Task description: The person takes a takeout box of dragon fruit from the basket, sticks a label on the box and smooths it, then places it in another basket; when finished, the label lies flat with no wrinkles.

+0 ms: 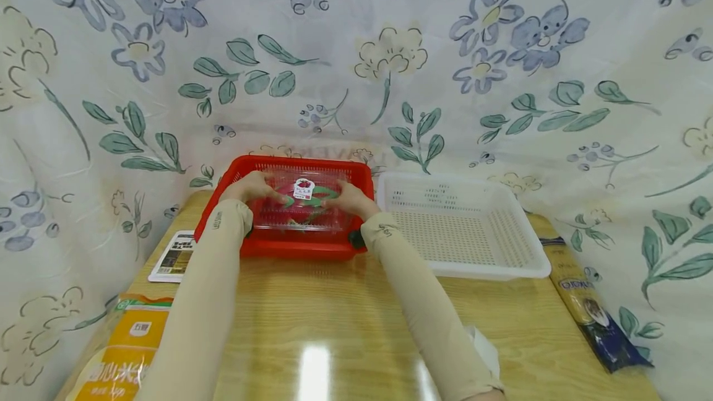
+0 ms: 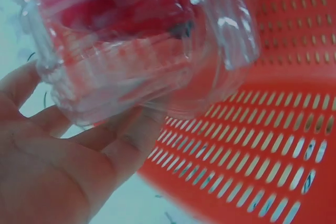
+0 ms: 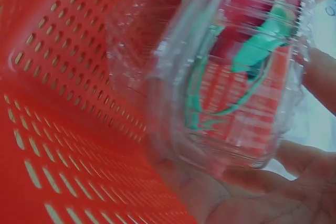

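Both hands hold a clear plastic clamshell box [image 1: 312, 218] over the red basket [image 1: 301, 251], one at each end. Red and green things [image 3: 265, 40] show through its ribbed walls, and a white label [image 1: 303, 189] with a red picture is on top. My left hand [image 1: 249, 187] grips the left end. In the left wrist view, the fingers of that hand [image 2: 68, 166] curl beneath the box's edge. At the right end, my right hand [image 1: 354, 201] grips the box, its fingers round the corner in the right wrist view. The underside is partly hidden.
A white plastic basket [image 1: 535, 262] stands right of the red one. On the left lie a white-edged card or packet [image 1: 174, 258] and an orange-yellow bag [image 1: 130, 339]. A blue and gold packet [image 1: 590, 308] lies along the right edge. White material [image 1: 483, 350] shows by the right sleeve; floral cloth rises behind.
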A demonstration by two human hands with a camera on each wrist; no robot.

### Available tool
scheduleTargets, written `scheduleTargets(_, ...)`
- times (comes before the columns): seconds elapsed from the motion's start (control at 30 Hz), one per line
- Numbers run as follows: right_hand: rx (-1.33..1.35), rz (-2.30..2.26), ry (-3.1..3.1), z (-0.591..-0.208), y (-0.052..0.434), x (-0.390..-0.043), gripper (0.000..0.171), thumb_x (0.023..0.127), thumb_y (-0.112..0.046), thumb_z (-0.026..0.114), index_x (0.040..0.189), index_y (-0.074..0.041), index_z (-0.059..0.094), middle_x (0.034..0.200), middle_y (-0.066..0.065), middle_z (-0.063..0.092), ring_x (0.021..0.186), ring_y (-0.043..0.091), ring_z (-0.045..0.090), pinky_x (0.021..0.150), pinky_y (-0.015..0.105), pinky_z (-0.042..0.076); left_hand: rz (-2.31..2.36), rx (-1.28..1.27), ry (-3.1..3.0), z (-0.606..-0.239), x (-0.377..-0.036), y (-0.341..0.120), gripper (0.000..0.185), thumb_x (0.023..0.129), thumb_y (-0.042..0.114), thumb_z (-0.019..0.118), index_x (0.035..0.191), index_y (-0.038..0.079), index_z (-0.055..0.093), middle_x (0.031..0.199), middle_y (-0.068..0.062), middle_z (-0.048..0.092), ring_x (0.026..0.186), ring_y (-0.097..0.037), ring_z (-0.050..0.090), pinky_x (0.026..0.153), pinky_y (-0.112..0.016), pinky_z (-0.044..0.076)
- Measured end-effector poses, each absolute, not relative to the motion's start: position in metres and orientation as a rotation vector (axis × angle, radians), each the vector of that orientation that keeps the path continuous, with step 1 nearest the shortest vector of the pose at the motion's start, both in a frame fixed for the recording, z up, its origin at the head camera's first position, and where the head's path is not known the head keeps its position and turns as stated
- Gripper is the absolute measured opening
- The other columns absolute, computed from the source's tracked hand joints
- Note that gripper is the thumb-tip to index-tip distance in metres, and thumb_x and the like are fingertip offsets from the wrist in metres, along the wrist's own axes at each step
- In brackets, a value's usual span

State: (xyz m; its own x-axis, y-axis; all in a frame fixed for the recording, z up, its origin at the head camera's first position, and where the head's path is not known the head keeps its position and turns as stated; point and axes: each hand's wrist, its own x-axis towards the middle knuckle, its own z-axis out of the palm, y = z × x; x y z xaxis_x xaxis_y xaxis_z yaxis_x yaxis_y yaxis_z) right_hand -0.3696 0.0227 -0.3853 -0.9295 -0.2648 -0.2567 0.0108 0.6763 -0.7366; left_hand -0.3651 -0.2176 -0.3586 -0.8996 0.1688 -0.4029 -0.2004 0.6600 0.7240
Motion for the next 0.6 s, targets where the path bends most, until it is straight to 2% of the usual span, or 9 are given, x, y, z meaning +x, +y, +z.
scheduleTargets(0.13,-0.181,-1.109,2.515,-0.388,0.022,-0.367,0.075,0.088,-0.028,0.071,0.151,-0.01,0.033,0.135,0.014,0.055,0.119,0.029,0.051,0.111,0.047,0.04,1.099,-0.005,2.461,-0.367,-0.364,-0.218,0.087,0.086,0.026,0.072,0.154,0.004,0.021,0.155,-0.024,0.029,0.139,-0.043,0.028,0.112,-0.059,0.032)
scheduleTargets(0.27,-0.16,-1.052,2.492,-0.389,0.019,-0.368,0.079,0.086,-0.026,0.073,0.151,-0.011,0.031,0.136,0.012,0.055,0.119,0.027,0.052,0.11,0.046,0.041,1.065,0.019,2.491,-0.371,-0.363,-0.217,0.087,0.086,0.023,0.071,0.153,0.002,0.02,0.158,-0.024,0.023,0.141,-0.043,0.025,0.114,-0.059,0.029)
scheduleTargets(0.47,-0.152,-0.873,2.568,-0.385,0.015,-0.37,0.084,0.086,-0.028,0.074,0.153,-0.011,0.026,0.145,0.012,0.049,0.126,0.027,0.048,0.114,0.044,0.037,0.972,-0.062,2.524,-0.368,-0.361,-0.208,0.087,0.084,0.023,0.073,0.153,0.006,0.023,0.146,-0.025,0.04,0.129,-0.04,0.037,0.11,-0.058,0.036)
scheduleTargets(0.6,-0.207,-0.762,2.616,-0.379,0.014,-0.365,0.073,0.088,-0.028,0.071,0.148,-0.006,0.037,0.137,0.012,0.055,0.119,0.026,0.053,0.11,0.041,0.042,0.862,-0.122,2.534,-0.361,-0.355,-0.2,0.08,0.087,0.024,0.071,0.15,0.002,0.029,0.14,-0.025,0.044,0.125,-0.04,0.039,0.109,-0.058,0.037)
